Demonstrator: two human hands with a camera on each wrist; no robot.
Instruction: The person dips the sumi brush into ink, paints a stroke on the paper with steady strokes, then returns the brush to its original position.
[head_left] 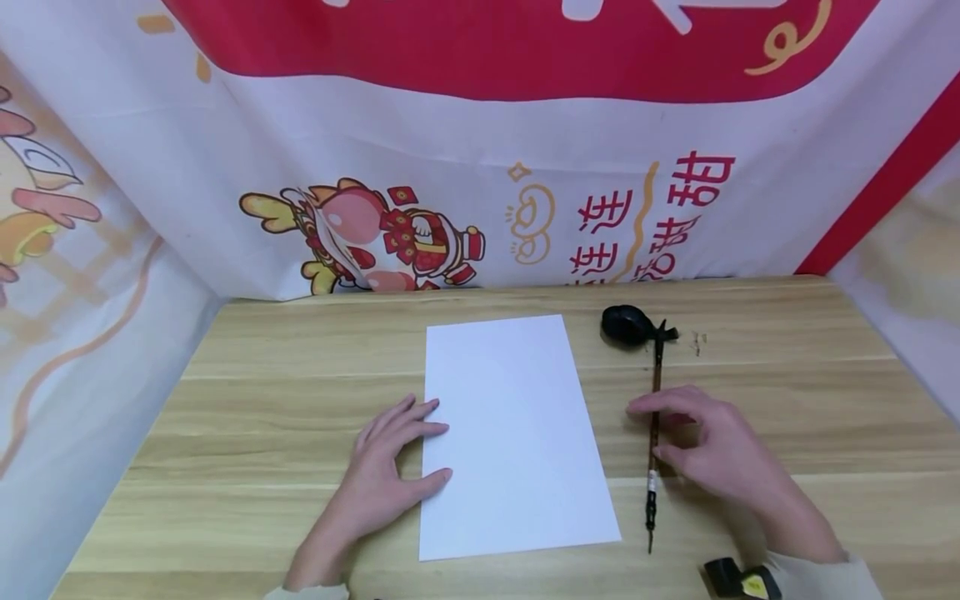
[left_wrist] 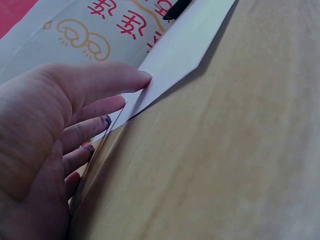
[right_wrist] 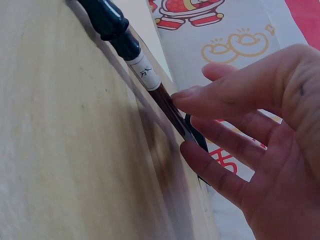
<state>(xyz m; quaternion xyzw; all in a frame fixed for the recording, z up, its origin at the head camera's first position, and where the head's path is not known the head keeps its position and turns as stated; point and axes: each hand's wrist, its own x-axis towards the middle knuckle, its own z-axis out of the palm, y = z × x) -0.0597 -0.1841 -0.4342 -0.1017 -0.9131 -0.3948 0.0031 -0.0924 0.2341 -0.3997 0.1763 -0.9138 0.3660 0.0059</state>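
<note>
A blank white sheet of paper (head_left: 517,442) lies at the middle of the table. My left hand (head_left: 393,467) rests at its left edge, fingers spread, with thumb and fingertips over the margin; dark smudges mark some fingertips in the left wrist view. To the right of the sheet is a writing brush (head_left: 652,483) with a brown handle, a white label (right_wrist: 145,73) and a dark end. My right hand (head_left: 712,442) is over the handle, thumb tip right at it and index finger reaching across, the fingers loosely bent and not closed round it.
A rounded black dish (head_left: 627,326) stands beyond the right hand, with the brush's far end beside it on a small black forked piece (head_left: 665,333). Dark specks (head_left: 697,342) mark the wood there. A printed cloth (head_left: 450,133) hangs behind the wooden table (head_left: 262,433).
</note>
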